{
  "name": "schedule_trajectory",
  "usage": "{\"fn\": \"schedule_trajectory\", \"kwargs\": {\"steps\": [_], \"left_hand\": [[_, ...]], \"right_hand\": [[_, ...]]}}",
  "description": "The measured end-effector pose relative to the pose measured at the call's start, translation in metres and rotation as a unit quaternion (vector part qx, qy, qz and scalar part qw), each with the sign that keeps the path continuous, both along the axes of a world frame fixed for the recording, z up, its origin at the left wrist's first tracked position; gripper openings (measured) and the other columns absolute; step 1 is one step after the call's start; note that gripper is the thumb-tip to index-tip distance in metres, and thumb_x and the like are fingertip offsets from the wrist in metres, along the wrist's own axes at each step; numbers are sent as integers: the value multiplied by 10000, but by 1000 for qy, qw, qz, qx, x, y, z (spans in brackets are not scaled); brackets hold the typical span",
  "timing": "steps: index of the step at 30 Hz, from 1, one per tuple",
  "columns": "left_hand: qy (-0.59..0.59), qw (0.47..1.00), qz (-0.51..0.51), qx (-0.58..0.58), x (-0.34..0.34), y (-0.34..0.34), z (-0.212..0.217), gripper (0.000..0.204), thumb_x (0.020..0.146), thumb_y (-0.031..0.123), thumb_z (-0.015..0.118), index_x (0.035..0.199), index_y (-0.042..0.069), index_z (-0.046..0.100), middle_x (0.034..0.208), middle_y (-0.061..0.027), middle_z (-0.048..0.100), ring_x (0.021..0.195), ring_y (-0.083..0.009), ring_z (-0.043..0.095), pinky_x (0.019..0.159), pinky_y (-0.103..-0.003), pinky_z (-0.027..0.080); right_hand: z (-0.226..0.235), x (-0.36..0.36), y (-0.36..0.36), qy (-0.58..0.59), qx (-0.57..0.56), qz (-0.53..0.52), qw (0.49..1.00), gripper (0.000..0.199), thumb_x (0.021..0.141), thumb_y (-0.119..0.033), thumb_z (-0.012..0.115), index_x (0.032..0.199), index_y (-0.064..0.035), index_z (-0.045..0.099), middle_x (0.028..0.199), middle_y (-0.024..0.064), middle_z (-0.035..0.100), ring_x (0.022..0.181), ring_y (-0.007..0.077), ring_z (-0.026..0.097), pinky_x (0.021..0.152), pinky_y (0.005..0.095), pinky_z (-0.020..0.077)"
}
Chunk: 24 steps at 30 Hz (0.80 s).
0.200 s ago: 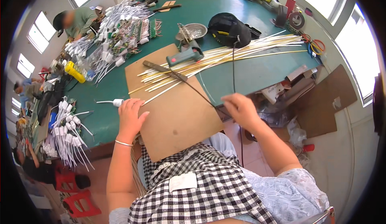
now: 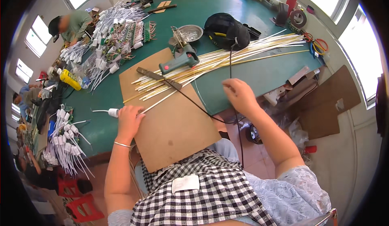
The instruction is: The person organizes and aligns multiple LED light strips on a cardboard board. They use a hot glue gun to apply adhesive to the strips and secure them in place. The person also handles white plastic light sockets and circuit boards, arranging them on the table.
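Observation:
My left hand [image 2: 129, 122] rests at the left edge of a brown cardboard sheet [image 2: 174, 132]. Its fingers are closed round a white cylindrical part [image 2: 113, 112], whose white wire sticks out to the left. One pale strip [image 2: 158, 101] reaches toward its fingertips. Farther right, my right hand [image 2: 240, 95] hovers over the table's near edge, fingers curled in toward the thumb; whether something small is between them I cannot make out. A black cord [image 2: 194, 103] runs past below that hand. A green hot glue gun [image 2: 179, 63] lies on the bundle of strips.
Long white and yellow strips [image 2: 259, 49] cross the green table [image 2: 190, 3]. A flat dark tool [image 2: 159, 78] lies on their left ends. A black cap [image 2: 227, 30] and metal bowl [image 2: 190, 33] stand behind. White wired parts [image 2: 67, 137] pile at left; a person [image 2: 75, 25] works far left.
My right hand has risen away from me, its fingers still curled. The left hand stays by the white part. The whole view has shifted slightly.

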<state>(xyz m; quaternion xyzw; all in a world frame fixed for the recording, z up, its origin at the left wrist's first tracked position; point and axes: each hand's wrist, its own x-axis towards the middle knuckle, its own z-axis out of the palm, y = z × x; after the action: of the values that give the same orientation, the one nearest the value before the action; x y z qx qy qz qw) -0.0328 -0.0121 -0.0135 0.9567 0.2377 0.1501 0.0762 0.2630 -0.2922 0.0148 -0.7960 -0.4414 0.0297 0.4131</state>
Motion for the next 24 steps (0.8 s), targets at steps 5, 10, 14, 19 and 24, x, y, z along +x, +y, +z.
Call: {"fn": "schedule_trajectory", "kwargs": {"steps": [5, 10, 14, 19, 24], "left_hand": [[-11, 999, -37, -23, 0, 5, 6, 162, 785, 129, 722, 897, 63, 626, 835, -96, 574, 849, -310, 539, 763, -416, 439], [-7, 999, -21, -36, 3, 0, 8, 142, 793, 97, 702, 881, 49, 601, 839, -109, 572, 843, -321, 553, 745, -415, 451], [-4, 996, 4, -88, -3, -4, 10, 140, 797, 89, 693, 882, 44, 591, 847, -116, 570, 843, -332, 565, 732, -422, 458], [-22, 995, -13, -99, 10, -5, 7, 131, 800, 101, 688, 879, 48, 598, 863, -121, 575, 853, -349, 569, 736, -436, 457], [-24, 996, -14, -90, 5, -4, 3, 117, 800, 98, 685, 869, 46, 606, 867, -123, 576, 858, -349, 569, 744, -435, 455]], "right_hand": [[-6, -31, 61, -44, 36, 141, 988, 252, 850, -150, 648, 1082, -50, 642, 1047, 152, 621, 1028, 354, 579, 905, 432, 477], [-20, -35, 80, -45, 130, 113, 984, 180, 867, -113, 632, 1029, -36, 653, 967, 138, 636, 972, 319, 604, 865, 420, 487], [-8, 49, 66, -41, 164, -107, 980, 120, 888, -72, 609, 989, -32, 660, 913, 141, 655, 927, 303, 621, 834, 397, 494], [-39, 173, 28, -291, -39, -163, 942, 186, 845, -38, 588, 990, -108, 682, 1036, 76, 659, 1013, 276, 607, 865, 376, 507], [-28, 187, 32, -277, -175, -95, 940, 241, 881, -66, 510, 1058, -156, 647, 1055, 42, 635, 1080, 242, 604, 853, 378, 518]]}}
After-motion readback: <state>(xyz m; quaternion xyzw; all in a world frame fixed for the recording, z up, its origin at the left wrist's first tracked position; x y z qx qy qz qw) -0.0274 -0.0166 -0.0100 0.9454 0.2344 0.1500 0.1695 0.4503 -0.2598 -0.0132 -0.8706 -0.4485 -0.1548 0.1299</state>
